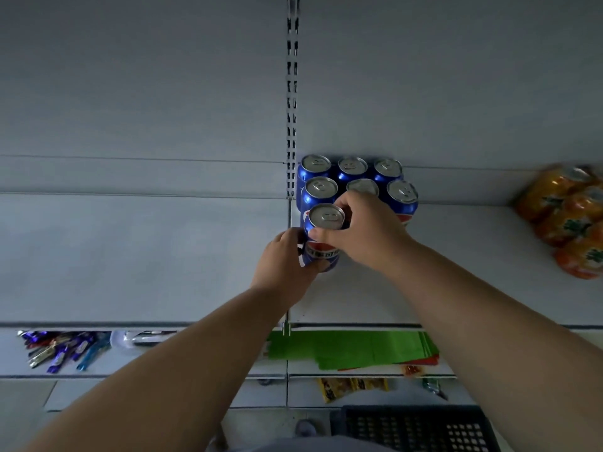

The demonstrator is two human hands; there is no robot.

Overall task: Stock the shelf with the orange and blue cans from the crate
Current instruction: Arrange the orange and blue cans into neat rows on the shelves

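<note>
Here both hands grip a blue can (323, 236) (Pepsi logo).

Grey shelf (130, 256), seen from above. Block of blue cans (350, 177) at the back by the slotted upright (292, 93): three in the rear row, three in the next (middle one partly hidden by the hand). Front blue can (323, 233) upright, touching the block. Left hand (287, 259) grips its lower body, fingers curled round; right hand (362, 228) holds it near the top rim. Orange cans (567, 220) clustered at the far right, well apart. Lower shelf: wrapped snack bars (62, 349) left, green packets (352, 349) centre. Dark crate (411, 429) on the floor below.
</note>
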